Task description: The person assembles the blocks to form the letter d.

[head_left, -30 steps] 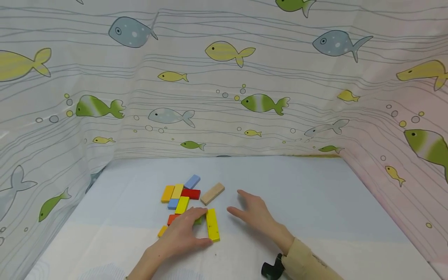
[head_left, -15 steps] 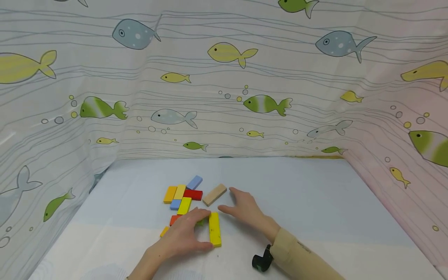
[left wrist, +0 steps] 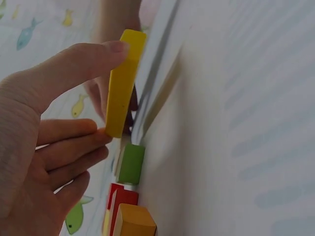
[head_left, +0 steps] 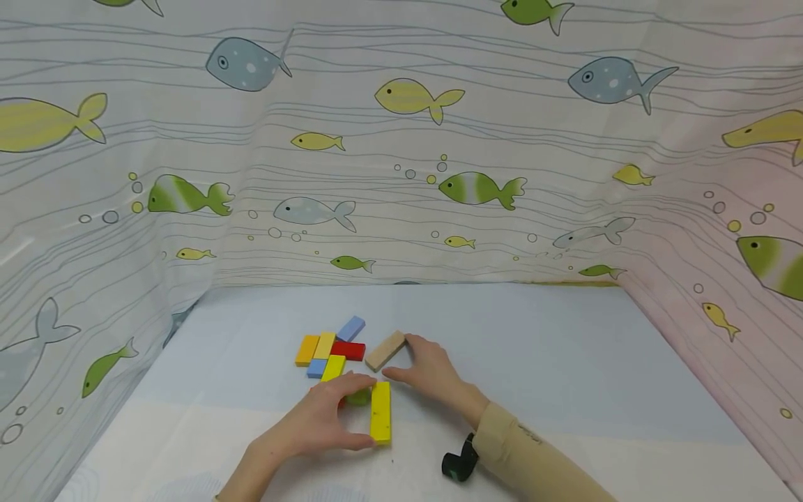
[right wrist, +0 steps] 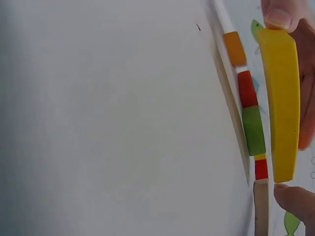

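Observation:
My left hand [head_left: 314,422] pinches a long yellow block [head_left: 380,413] by its ends, thumb at the near end and fingertips at the far one. In the left wrist view the yellow block [left wrist: 123,88] is held above the white tabletop. My right hand [head_left: 433,369] has thumb and index finger spread beside a plain wooden block [head_left: 385,351]; its index fingertip is right at that block's far end. In the right wrist view a right fingertip [right wrist: 283,189] is close under the yellow block's end. A green block [head_left: 359,397] is partly hidden behind my left fingers.
Left of the hands lie several blocks flat on the table: a red block [head_left: 348,351], a blue block [head_left: 351,328], an orange block [head_left: 307,351] and a pale yellow block [head_left: 325,345]. A black device [head_left: 460,460] sits at the right sleeve. Fish-print cloth [head_left: 401,153] walls the back and sides.
My right hand has moved left to the wooden block. The left hand keeps hold of the yellow block, which has shifted slightly toward me.

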Motion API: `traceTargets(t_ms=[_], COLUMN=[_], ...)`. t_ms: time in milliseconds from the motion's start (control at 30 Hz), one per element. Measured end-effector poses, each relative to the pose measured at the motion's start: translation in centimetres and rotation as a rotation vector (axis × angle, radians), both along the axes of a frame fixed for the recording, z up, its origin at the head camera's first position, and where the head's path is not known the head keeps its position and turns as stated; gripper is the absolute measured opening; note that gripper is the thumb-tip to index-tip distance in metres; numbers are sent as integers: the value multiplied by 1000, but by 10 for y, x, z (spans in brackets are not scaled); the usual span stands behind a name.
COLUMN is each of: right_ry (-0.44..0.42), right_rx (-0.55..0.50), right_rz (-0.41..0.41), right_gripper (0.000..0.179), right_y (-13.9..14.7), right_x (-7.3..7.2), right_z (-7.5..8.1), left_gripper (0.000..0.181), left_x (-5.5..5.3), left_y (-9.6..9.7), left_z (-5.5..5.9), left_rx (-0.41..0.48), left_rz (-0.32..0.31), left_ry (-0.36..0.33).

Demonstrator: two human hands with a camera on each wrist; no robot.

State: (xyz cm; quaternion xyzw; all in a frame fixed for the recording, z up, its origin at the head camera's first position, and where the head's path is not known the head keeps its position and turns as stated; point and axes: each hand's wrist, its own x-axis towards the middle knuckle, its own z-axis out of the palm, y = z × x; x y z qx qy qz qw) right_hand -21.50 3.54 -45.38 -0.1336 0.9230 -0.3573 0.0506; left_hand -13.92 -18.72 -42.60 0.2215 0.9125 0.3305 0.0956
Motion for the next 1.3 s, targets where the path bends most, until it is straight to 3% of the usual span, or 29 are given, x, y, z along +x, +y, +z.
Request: traceTargets(t_ms=[300, 800, 1300], right_ry=[44, 120, 100], right_rx=[21, 46, 24], right_rz=[3, -4, 7], right_gripper=[88, 83, 84], right_y=[-13, -18, -11], right_x=[-7, -7, -9], right_z=[-6, -11, -14], left_gripper=[79, 79, 79], left_x=[-2, -1, -3], left_y=[-3, -2, -1], left_z=[0, -2, -5], left_rx=[-13, -24, -30], left_rz=[-13, -19, -25], left_ry=[15, 18, 9])
